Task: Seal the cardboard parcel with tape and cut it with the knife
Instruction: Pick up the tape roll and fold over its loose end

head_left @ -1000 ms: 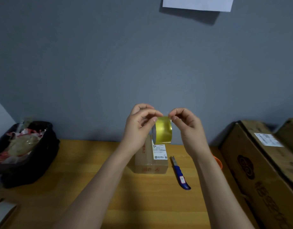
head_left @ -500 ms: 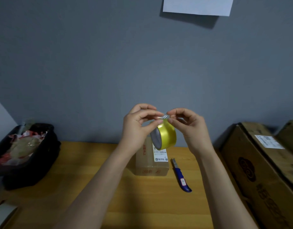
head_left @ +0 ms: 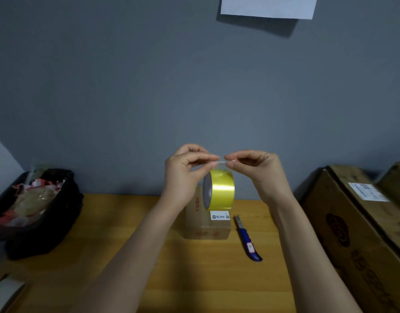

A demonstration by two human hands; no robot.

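Observation:
A yellow tape roll point(head_left: 221, 189) hangs in the air in front of the grey wall, above the small cardboard parcel point(head_left: 207, 225) on the wooden table. My left hand point(head_left: 185, 175) and my right hand point(head_left: 255, 170) pinch the clear loose end of the tape just above the roll, fingertips almost touching. The parcel carries a white label on top and is partly hidden by the roll and my left wrist. A blue-handled knife point(head_left: 247, 240) lies on the table just right of the parcel, blade pointing away from me.
A black bin point(head_left: 43, 213) stuffed with wrappers stands at the left. Large cardboard boxes point(head_left: 361, 227) line the right edge of the table point(head_left: 127, 233). A white sheet point(head_left: 268, 6) hangs on the wall above. A pale object point(head_left: 5, 292) lies at the bottom left corner.
The roll has dropped lower below my fingers as the tape end peeled free. My hands have turned and now hold only the loose end, pinched above the roll.

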